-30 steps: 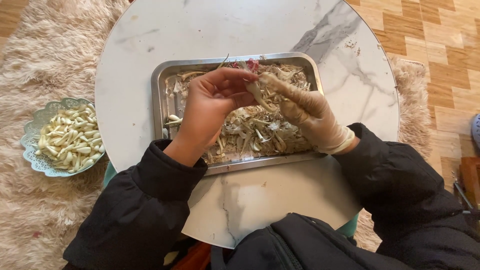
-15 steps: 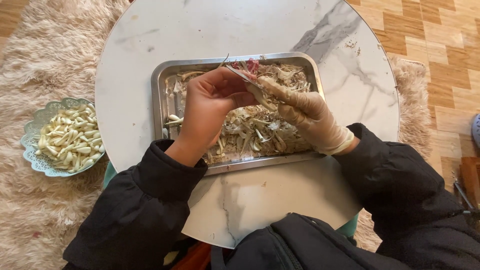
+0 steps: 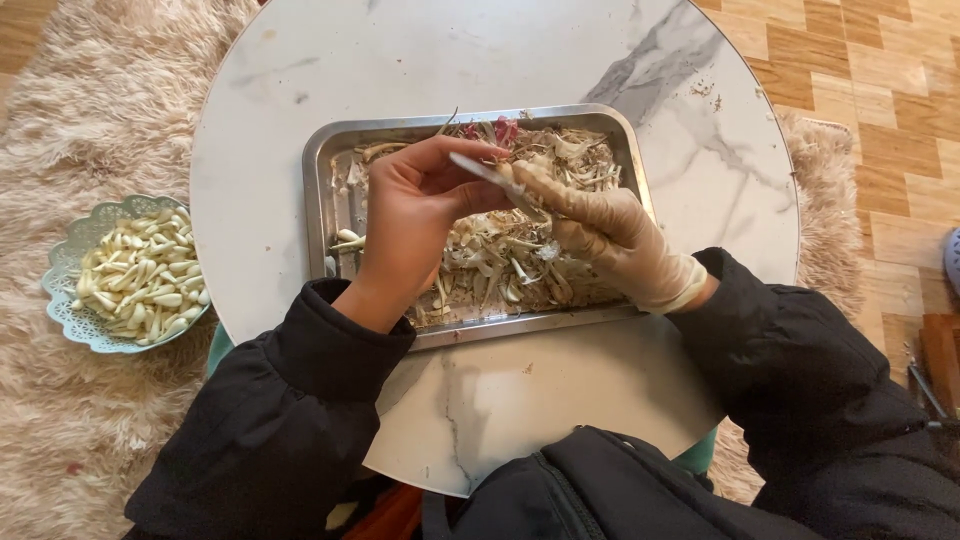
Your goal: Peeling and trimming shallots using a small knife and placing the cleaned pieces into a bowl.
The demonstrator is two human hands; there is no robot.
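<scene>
Under both hands, a steel tray (image 3: 322,200) heaped with pale garlic skins (image 3: 500,265). Between them, a thin knife blade (image 3: 480,172), gripped by gloved right hand (image 3: 600,235). Bare left hand (image 3: 420,205) pinched shut on something small at the blade, too hidden to tell. Left of the left hand, off the round marble table (image 3: 500,55), a pale blue dish (image 3: 65,265) of peeled cloves (image 3: 140,275) on shaggy rug (image 3: 90,110).

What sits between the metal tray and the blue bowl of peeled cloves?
In the head view, only bare marble tabletop and then shaggy rug lie between the metal tray and the blue bowl.
</scene>
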